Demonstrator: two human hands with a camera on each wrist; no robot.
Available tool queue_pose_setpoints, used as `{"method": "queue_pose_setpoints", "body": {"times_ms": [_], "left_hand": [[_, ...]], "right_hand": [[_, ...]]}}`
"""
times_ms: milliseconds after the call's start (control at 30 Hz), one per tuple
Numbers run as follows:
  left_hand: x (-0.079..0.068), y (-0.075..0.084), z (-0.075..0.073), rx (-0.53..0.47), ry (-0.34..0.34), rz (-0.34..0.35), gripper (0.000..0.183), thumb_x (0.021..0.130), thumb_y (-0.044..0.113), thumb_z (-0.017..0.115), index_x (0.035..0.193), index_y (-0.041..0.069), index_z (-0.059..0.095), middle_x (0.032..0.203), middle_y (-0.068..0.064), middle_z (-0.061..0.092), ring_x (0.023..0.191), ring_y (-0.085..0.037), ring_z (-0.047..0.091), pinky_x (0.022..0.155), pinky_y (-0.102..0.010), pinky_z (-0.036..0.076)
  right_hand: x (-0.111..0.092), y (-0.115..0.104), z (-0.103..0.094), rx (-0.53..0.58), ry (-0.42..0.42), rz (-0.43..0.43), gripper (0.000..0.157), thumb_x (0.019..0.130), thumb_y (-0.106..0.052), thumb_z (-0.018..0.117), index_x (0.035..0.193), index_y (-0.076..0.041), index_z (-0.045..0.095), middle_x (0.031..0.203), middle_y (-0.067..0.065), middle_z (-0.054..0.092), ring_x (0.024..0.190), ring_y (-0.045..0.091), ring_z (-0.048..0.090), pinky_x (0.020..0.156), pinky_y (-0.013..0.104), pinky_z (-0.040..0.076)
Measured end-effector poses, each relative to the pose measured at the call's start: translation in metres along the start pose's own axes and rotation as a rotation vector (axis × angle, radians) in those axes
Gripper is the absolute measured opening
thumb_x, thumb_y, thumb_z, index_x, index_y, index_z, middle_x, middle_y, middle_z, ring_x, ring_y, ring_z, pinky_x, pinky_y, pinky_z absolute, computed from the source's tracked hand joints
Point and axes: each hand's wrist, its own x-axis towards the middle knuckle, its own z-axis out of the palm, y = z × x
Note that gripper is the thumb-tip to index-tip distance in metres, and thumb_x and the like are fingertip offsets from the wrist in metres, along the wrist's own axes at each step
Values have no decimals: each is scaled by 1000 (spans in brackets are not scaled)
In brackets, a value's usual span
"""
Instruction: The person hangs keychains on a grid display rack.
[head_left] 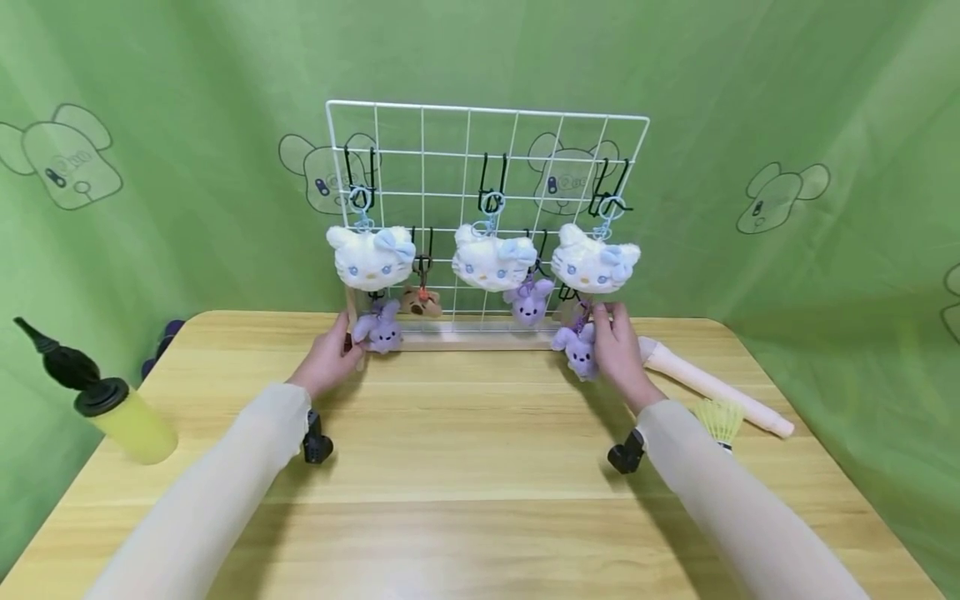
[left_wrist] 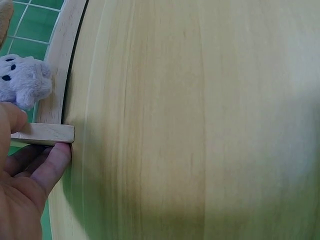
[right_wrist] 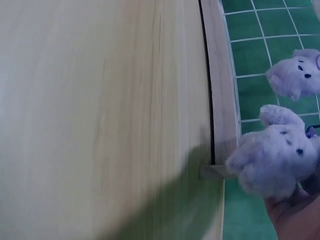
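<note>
A white wire grid display rack (head_left: 468, 108) stands on a wooden base (head_left: 472, 340) at the table's back. Three white cat plush heads with blue bows hang from its upper hooks; the middle one (head_left: 491, 260) faces forward. Lower down hang several purple plush charms, one (head_left: 384, 332) beside my left hand, and a brown plush charm (head_left: 422, 302). My left hand (head_left: 330, 358) pinches the base's left wooden foot (left_wrist: 47, 133), thumb on one side, fingers on the other. My right hand (head_left: 618, 354) grips the rack's right end, its fingertips partly hidden behind a purple rabbit plush (right_wrist: 275, 155).
A yellow hand pump (head_left: 135, 425) with a black top stands at the table's left. On the right lie a pale pink tube (head_left: 720, 387) and a yellow shuttlecock (head_left: 720, 421), partly behind the right sleeve. Green curtain (head_left: 480, 50) hangs behind the table.
</note>
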Motion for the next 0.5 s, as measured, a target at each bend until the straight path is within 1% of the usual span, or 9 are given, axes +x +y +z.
{"method": "queue_pose_setpoints", "body": {"times_ms": [67,100,167,233,267,333,500], "left_hand": [[0,0,1,-3,-6,-3,63,103,1,52,159,-6,23,148,-43,48,132,-56,58,108,-57,57],[0,1,1,-2,-7,-2,63,103,1,52,159,-6,23,149,-43,47,133,-56,57,108,-57,56],[1,1,1,-4,-11,-5,63,103,1,52,159,-5,24,149,-43,47,133,-56,57,109,-57,56],[1,2,2,0,-16,-5,64,104,1,52,160,-5,23,149,-43,47,133,-55,57,108,-56,57],[1,2,2,5,-18,-2,64,104,2,52,160,-5,23,148,-43,48,132,-56,58,108,-57,57],[2,2,3,4,-22,-5,64,104,2,52,160,-5,23,149,-43,48,132,-56,58,107,-56,57],[3,1,2,-6,-22,-3,62,104,2,52,159,-5,24,149,-43,47,133,-56,56,108,-57,56]], "right_hand": [[-1,2,-2,18,-19,22,61,114,-43,22,145,7,39,136,34,54,123,42,57,114,58,49],[-1,3,-4,34,-31,30,61,114,-43,21,145,7,38,133,33,56,117,37,61,110,54,54],[-2,6,-6,77,-54,42,61,114,-43,19,144,7,37,128,31,60,103,24,68,98,43,62],[-2,9,-9,126,-74,49,59,114,-41,19,143,7,36,124,33,64,90,13,70,86,35,66],[-2,10,-10,138,-78,49,57,114,-40,19,142,7,36,123,35,64,86,9,70,83,31,66],[-3,13,-12,143,-83,47,56,115,-38,19,142,7,36,125,37,65,83,4,71,81,28,66],[-8,17,-15,132,-63,48,54,115,-37,21,139,8,39,124,37,65,84,5,70,80,27,65]]}}
